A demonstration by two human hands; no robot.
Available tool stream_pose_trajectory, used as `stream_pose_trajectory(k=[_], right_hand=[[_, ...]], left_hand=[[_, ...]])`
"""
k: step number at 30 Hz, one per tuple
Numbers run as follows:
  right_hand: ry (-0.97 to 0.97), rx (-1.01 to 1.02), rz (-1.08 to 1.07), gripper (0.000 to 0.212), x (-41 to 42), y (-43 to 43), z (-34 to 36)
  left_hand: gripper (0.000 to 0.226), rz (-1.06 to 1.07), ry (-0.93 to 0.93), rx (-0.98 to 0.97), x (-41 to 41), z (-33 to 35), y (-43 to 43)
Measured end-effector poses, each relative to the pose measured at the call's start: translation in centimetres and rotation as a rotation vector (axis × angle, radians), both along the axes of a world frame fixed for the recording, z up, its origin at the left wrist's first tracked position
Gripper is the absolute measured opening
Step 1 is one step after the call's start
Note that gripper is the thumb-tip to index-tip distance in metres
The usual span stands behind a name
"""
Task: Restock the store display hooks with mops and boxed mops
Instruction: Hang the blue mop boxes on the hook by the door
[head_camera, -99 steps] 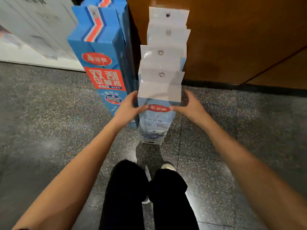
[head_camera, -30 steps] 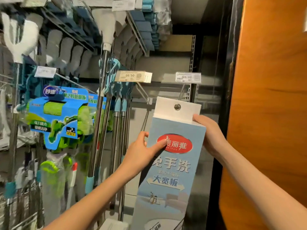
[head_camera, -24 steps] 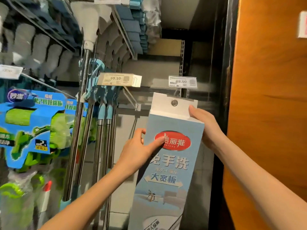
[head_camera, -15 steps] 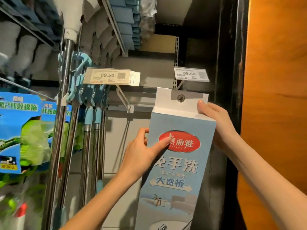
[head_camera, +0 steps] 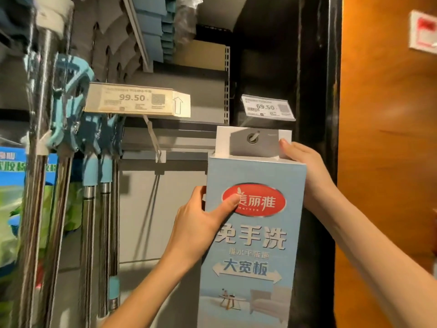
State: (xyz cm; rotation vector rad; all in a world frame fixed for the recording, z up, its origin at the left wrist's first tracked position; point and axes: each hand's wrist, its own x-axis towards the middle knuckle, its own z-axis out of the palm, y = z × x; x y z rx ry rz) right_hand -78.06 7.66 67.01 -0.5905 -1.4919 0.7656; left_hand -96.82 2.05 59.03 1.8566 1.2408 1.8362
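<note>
Boxed mop [head_camera: 253, 245] upright. Left hand [head_camera: 198, 223] grips its left edge, thumb on front; right hand [head_camera: 305, 169] grips the top-right corner. Hook tip [head_camera: 253, 137] shows in the eyelet above both grips.

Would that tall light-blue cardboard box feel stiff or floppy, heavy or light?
Probably stiff: the tall light-blue cardboard box shows flat faces under the left hand and right hand. Likely light, being held up high. On its single metal eyelet it may swing.

boxed mop [head_camera: 253, 233], both hands gripping, display hook [head_camera: 254, 136]
</note>
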Motion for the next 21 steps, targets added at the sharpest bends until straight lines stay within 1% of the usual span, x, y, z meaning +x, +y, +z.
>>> stream_pose_trajectory(k=[2,4,6,8,9,10,13,15,16,18,19,21], right_hand=[[0.011,-0.019,0.025,0.037,-0.3,0.6,0.0],[0.013,-0.047,0.039,0.031,-0.9,1.4,0.0],[0.052,-0.131,0.04,0.03,-1.7,2.3,-0.4],[0.102,-0.276,0.071,0.038,-2.1,2.8,-1.2],[0.111,-0.314,0.079,0.043,-2.0,3.0,-1.9],[0.1,-0.315,0.073,0.047,-2.0,3.2,-2.7],[0.032,-0.19,0.087,0.047,-2.1,3.2,-6.5],[-0.01,-0.149,0.109,0.052,-2.6,4.1,-9.8],[-0.037,-0.147,0.097,0.055,-3.1,4.9,-11.3],[-0.061,-0.161,0.046,0.052,-4.1,6.5,-13.6],[-0.048,-0.179,0.032,0.05,-4.8,7.4,-14.3],[-0.009,-0.222,0.013,0.045,-6.1,9.0,-14.7]], left_hand=[[0.064,0.011,-0.008,-0.012,-0.3,-0.1,0.5],[0.064,0.039,-0.01,-0.031,-0.7,-0.2,1.1],[0.066,0.063,-0.027,-0.064,-0.8,-0.6,1.7],[0.064,0.096,-0.029,-0.088,-0.7,-0.7,2.3],[0.063,0.119,-0.029,-0.092,-0.7,-0.6,2.5],[0.063,0.143,-0.028,-0.093,-0.7,-0.4,2.9],[0.072,0.221,-0.025,-0.102,-1.1,-0.4,4.9],[0.077,0.28,-0.004,-0.135,-1.4,-0.8,6.1],[0.08,0.307,0.002,-0.146,-1.5,-0.9,6.7],[0.083,0.354,0.014,-0.161,-1.8,-0.9,7.8],[0.082,0.376,0.03,-0.17,-2.0,-0.9,8.5],[0.073,0.423,0.046,-0.196,-2.5,-0.7,10.0]])
